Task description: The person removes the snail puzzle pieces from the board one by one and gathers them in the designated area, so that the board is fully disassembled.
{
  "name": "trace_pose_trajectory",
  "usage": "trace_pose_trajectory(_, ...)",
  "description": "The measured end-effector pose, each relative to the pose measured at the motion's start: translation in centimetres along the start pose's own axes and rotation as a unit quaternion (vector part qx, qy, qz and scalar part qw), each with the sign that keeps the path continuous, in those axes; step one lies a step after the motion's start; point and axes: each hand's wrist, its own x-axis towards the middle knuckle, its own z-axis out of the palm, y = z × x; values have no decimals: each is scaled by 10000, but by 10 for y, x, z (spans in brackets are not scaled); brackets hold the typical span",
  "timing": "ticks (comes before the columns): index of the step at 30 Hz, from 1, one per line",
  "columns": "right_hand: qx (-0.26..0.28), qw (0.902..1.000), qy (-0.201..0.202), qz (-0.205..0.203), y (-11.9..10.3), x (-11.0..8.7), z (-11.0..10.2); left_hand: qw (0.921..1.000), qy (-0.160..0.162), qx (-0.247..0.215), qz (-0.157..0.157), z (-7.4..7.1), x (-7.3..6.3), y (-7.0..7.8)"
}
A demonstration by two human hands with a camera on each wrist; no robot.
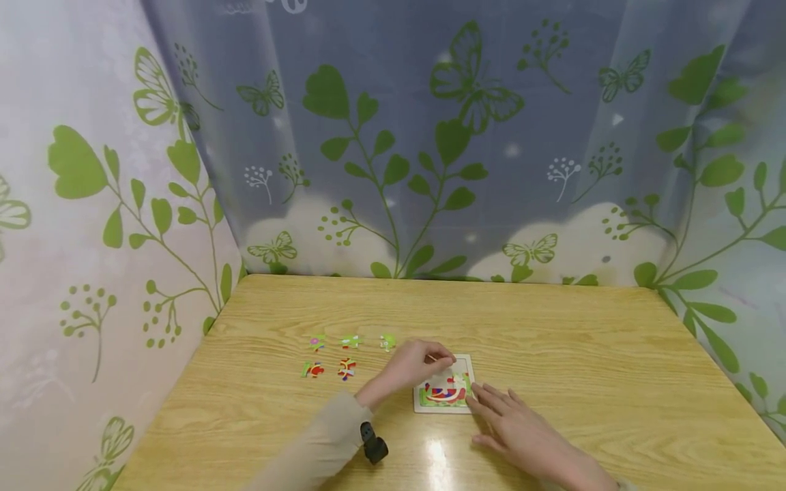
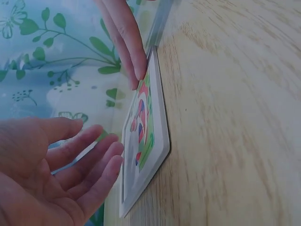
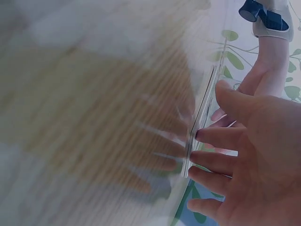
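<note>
A jigsaw puzzle board [image 1: 417, 408] with a pale frame lies on the table. Its lower part holds a red, white, blue and green picture, while the visible upper-left area is bare. My left hand [image 1: 413, 363] is over the upper left of the board, fingers loosely bent; in the left wrist view nothing shows between thumb and fingers of that hand [image 2: 70, 174]. At the board's right edge, my right hand [image 1: 522, 426] rests its fingertips, with its fingers spread and nearly straight. In the right wrist view this hand [image 3: 254, 141] partly hides the board.
Several loose puzzle pieces lie left of the board in two rows, among them a red and green piece [image 1: 314, 369], a striped piece [image 1: 346, 369] and a light green piece [image 1: 387, 342]. A patterned curtain [image 1: 393, 136] hangs behind the wooden table [image 1: 583, 341].
</note>
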Motion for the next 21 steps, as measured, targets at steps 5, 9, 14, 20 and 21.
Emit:
trace_pose_trajectory(5,-86,9999,17,-61,0,0,1,9995,-244,-29,-180,4,0,2)
trace_pose_trajectory(9,-179,9998,28,-77,-1,0,0,9993,-262,-75,-266,7,1,3)
trace_pose_trajectory(14,-390,9991,75,-126,-2,0,1,9994,-203,-124,-260,9,1,4)
trace_pose_trajectory(20,-450,9989,52,-118,-2,1,2,9977,-133,-569,-355,11,0,3)
trace_pose_trajectory(21,-432,9990,32,-102,-2,1,2,9973,-119,-632,-363,11,0,3)
